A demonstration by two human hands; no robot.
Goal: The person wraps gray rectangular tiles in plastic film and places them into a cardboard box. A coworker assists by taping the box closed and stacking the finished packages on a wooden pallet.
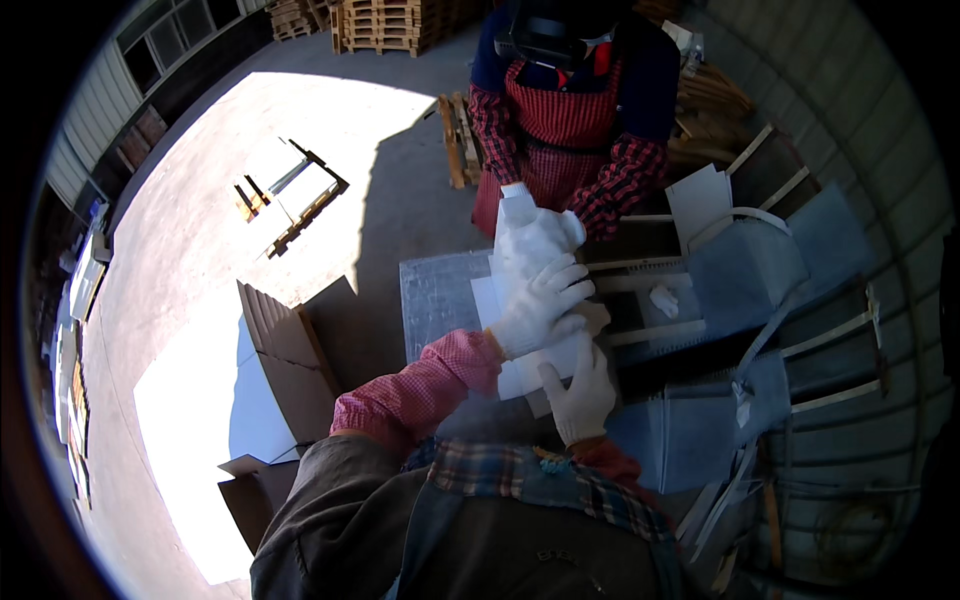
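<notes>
My left hand (542, 305), in a white glove below a pink checked sleeve, lies with fingers stretched out over white sheet material. Beside it, nearer me, my right hand (582, 395), also gloved, rests at the right edge of a white sheet (520, 378), thumb apart from the fingers. A brown piece (597, 318) shows just right of my left hand. Past my fingers is a white bunched shape (530, 240), where the co-worker's gloved hands meet the material; glove and material are hard to tell apart. All this is over a grey metal-topped table (430, 300).
A co-worker in a red striped apron (560, 110) stands across the table. To the right are racks with translucent bluish sheets (745, 265) and pale strips (770, 330). Left stand folded cardboard sheets (285, 350). Wooden pallets (385, 25) are stacked at the back; a low pallet (300, 200) lies on the sunlit floor.
</notes>
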